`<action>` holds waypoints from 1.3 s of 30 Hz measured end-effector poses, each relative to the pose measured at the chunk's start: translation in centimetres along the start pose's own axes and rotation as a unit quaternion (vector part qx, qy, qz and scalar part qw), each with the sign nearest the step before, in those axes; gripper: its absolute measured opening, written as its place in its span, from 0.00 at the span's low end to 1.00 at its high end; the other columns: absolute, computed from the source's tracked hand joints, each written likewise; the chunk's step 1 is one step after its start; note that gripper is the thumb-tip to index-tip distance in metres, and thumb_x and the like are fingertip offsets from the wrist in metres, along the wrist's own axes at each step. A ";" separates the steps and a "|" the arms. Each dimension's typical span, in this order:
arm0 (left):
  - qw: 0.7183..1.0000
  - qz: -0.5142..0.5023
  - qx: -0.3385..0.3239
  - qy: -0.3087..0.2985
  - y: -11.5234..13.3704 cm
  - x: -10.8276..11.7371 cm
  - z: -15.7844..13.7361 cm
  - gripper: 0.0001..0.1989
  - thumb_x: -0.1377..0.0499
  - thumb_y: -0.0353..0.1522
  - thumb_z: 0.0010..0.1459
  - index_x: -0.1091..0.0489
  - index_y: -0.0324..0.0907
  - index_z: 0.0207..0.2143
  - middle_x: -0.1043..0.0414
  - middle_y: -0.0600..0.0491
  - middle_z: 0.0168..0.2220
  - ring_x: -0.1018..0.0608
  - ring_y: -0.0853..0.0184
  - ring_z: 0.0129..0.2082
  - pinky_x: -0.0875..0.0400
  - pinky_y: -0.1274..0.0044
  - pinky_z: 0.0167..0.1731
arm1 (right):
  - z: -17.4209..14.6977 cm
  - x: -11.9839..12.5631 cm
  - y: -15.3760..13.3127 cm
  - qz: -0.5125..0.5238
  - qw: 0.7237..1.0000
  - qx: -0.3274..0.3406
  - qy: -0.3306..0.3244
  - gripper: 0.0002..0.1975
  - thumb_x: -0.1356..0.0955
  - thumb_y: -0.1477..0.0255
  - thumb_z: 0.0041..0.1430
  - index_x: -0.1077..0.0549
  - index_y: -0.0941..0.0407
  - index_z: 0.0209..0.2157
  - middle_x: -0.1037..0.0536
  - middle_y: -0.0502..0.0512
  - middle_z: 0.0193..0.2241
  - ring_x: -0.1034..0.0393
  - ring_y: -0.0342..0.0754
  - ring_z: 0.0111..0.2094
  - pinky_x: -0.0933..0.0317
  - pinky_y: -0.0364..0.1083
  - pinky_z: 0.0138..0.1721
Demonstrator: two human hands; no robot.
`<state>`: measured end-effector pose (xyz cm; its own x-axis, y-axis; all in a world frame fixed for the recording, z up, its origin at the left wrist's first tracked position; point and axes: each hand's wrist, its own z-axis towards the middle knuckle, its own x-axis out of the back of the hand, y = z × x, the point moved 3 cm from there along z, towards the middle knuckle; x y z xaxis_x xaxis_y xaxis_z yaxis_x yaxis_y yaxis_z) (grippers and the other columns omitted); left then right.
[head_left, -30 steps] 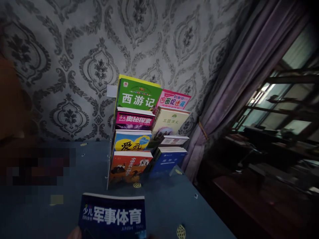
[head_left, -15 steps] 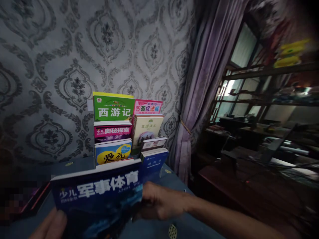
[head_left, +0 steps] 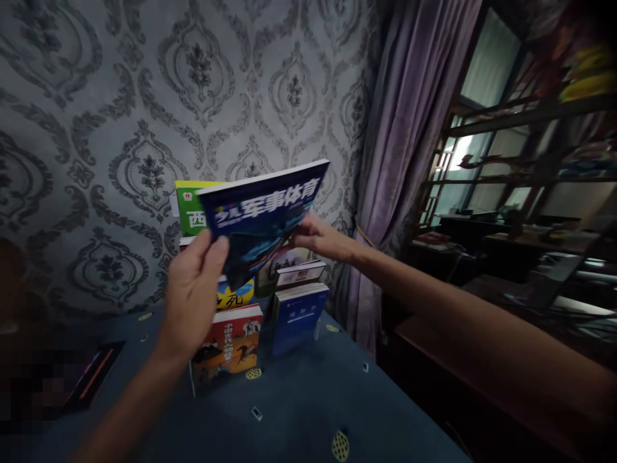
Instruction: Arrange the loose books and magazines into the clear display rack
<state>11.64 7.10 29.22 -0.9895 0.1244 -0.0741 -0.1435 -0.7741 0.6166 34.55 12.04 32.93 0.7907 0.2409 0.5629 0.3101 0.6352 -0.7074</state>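
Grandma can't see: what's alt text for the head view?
The left hand and right hand hold up a tilted dark-blue book in front of colourful books on a blue table, with patterned wallpaper behind and a purple curtain at right.

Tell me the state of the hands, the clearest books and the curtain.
Left hand: gripping, thumb on the cover
Right hand: gripping the right edge
Dark blue book: held up, closed, tilted
Green book: upright, partly covered
Orange book: upright, closed
Bright blue book: upright, closed
Curtain: tied back
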 end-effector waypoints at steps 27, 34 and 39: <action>0.990 -0.072 -0.017 -0.118 -6.3 -7.1 5.1 0.20 0.43 0.48 0.62 0.37 0.43 0.26 0.43 0.58 0.25 0.40 0.70 0.27 0.42 0.79 0.26 | -4.6 5.0 6.3 0.019 0.980 -0.096 0.172 0.12 0.27 0.69 0.45 0.19 0.56 0.35 0.16 0.53 0.33 0.21 0.58 0.42 0.27 0.56 0.47; 0.989 -0.094 0.011 -0.111 -8.4 -8.0 6.1 0.20 0.40 0.48 0.60 0.35 0.43 0.25 0.45 0.59 0.23 0.40 0.71 0.24 0.41 0.79 0.24 | -6.3 4.5 7.6 0.021 0.976 -0.103 0.188 0.17 0.26 0.64 0.47 0.23 0.56 0.39 0.17 0.54 0.36 0.23 0.54 0.41 0.27 0.52 0.43; 0.985 -0.139 0.073 -0.074 -9.5 -7.7 6.6 0.17 0.40 0.40 0.63 0.37 0.42 0.24 0.47 0.60 0.23 0.42 0.74 0.23 0.42 0.81 0.24 | -7.7 3.8 8.5 -0.099 0.958 -0.095 0.250 0.19 0.25 0.56 0.48 0.26 0.55 0.35 0.21 0.52 0.31 0.26 0.51 0.35 0.31 0.47 0.37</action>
<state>20.78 17.65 29.11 -0.8971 0.4167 -0.1469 -0.3930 -0.6005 0.6964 44.28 12.74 25.78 0.8456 -0.2827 0.4527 0.5335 0.4749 -0.6999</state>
